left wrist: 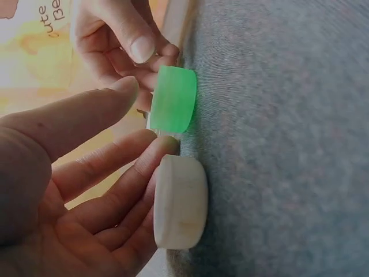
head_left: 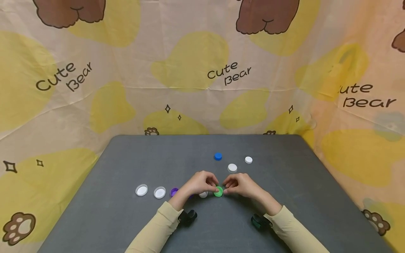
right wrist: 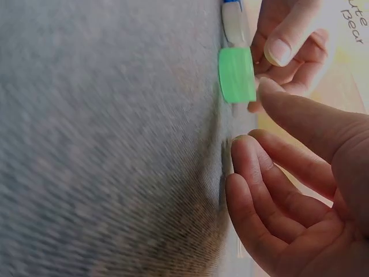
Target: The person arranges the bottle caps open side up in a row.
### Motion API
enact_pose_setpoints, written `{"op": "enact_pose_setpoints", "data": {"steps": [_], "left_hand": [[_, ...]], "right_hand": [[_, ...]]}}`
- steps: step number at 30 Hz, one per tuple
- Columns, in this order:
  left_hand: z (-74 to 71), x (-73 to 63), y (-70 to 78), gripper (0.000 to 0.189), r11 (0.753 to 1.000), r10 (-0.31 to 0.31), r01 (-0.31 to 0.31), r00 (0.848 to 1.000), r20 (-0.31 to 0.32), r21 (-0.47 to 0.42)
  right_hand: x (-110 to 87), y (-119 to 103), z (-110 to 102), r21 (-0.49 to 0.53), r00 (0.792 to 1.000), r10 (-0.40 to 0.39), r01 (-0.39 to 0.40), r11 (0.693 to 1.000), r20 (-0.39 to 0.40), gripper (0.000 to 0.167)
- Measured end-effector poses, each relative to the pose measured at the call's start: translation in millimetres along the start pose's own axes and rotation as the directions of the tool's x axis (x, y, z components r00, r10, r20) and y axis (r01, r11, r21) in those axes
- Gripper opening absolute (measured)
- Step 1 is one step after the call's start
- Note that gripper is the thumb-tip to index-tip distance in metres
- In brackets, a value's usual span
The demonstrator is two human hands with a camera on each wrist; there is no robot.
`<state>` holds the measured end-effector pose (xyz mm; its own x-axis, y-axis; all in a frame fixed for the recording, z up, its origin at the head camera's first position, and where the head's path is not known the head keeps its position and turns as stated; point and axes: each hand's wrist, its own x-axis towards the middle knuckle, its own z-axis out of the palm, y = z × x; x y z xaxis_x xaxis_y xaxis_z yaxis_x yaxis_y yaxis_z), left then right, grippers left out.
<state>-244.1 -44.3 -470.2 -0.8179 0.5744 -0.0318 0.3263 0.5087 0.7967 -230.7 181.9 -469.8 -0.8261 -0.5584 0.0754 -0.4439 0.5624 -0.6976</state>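
A green bottle cap [head_left: 218, 191] lies on the grey table between the two hands. My left hand [head_left: 202, 182] is at its left side, thumb and fingers loosely bent and apart, with its thumb tip close to the cap. At the other side is my right hand [head_left: 243, 185], also loosely bent, its thumb near the rim. Neither hand pinches the cap; whether a thumb touches it I cannot tell. Beside the left fingers stands a white cap [left wrist: 181, 202], partly hidden by that hand in the head view.
Left of the hands lie two white caps [head_left: 141, 190] and a purple cap [head_left: 174, 192], partly behind the left wrist. Farther back are a blue cap [head_left: 218, 156] and two more white caps [head_left: 232, 168]. A bear-print cloth [head_left: 202, 70] hangs behind the table [head_left: 110, 211].
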Motion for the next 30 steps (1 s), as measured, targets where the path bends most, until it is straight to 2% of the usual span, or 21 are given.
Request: {"op": "enact_pose_setpoints", "data": {"steps": [13,17,23,30], "left_hand": [[-12.7,20.8,5.4,0.027,0.999,-0.001,0.003,0.999,-0.040,0.053],[-16.5,30.6,9.1,0.027,0.997,-0.016,0.020,0.998,-0.054,0.078],[-19.6,48.3,15.2,0.027,0.993,-0.029,0.036,0.998,-0.057,0.110],[-18.8,67.7,21.5,0.028,0.993,-0.058,0.065,0.996,-0.070,0.097]], "right_hand": [[5.3,13,-20,-0.030,0.990,0.091,-0.095,0.995,-0.103,0.030],[5.5,18,-28,-0.028,0.981,0.134,-0.139,0.990,-0.137,0.031],[6.5,26,-37,-0.025,0.970,0.155,-0.162,0.986,-0.190,0.033],[9.8,36,-42,-0.010,0.949,0.198,-0.207,0.978,-0.244,0.038]]}}
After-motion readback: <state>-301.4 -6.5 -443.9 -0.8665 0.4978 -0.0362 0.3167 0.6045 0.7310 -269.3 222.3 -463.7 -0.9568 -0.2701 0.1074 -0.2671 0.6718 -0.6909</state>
